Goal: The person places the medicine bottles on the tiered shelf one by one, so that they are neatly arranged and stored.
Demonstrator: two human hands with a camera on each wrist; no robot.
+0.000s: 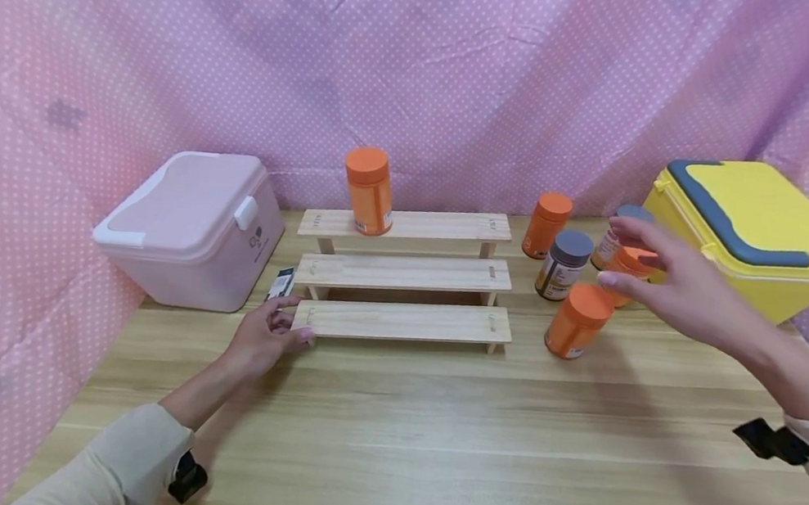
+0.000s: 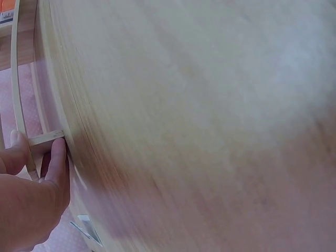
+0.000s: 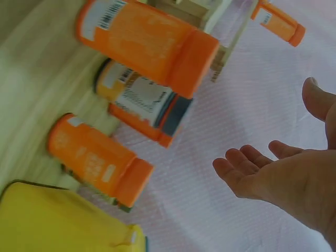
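A three-step wooden shelf (image 1: 402,273) stands mid-table, with one orange bottle (image 1: 368,191) upright on its top step. My left hand (image 1: 265,341) is at the left end of the lowest step. In the left wrist view the thumb and forefinger (image 2: 58,163) pinch the slat's end (image 2: 47,138). To the right of the shelf stand several bottles: orange ones (image 1: 578,320) (image 1: 548,225) and a grey-lidded one (image 1: 564,264). My right hand (image 1: 657,271) hovers over them, fingers spread, holding nothing. The right wrist view shows the empty palm (image 3: 283,173) near an orange bottle (image 3: 147,44).
A pink lidded box (image 1: 193,222) stands left of the shelf, with a small dark packet (image 1: 281,282) between them. A yellow box with a grey handle (image 1: 754,232) stands at the far right. Pink dotted cloth (image 1: 425,57) hangs behind and at both sides.
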